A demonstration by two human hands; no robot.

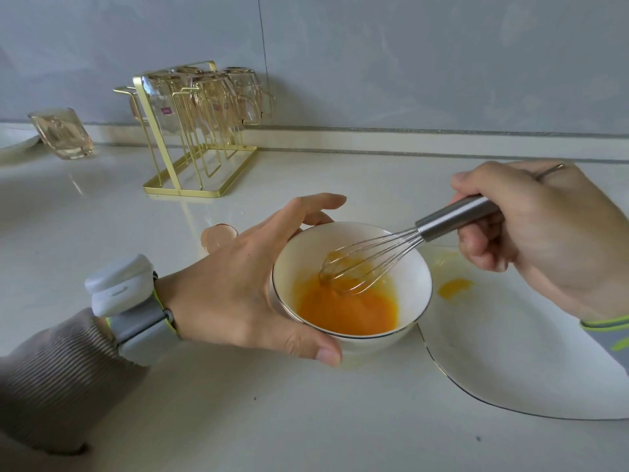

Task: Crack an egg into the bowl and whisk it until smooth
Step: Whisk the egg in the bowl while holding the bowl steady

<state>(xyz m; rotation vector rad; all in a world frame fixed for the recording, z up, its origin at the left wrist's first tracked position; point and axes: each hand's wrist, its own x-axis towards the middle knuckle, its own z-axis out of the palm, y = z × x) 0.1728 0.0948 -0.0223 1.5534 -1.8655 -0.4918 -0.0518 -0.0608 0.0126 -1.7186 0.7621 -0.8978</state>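
There, the beaten egg (343, 310) was seen pooled in the white bowl (406, 284), set well forward of the worktop (289, 420)'s back edge, just beside a plate (510, 362). The whisk (374, 258) was dipped into it, its handle gripped in the curled fingers of the right hand (544, 233). The bowl was clasped between thumb and spread fingers of the left hand (245, 287), an eggshell (218, 235) just behind

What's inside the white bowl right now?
Orange beaten egg pools in the bowl, with the whisk wires dipping into it. The bowl's bottom is covered by egg.
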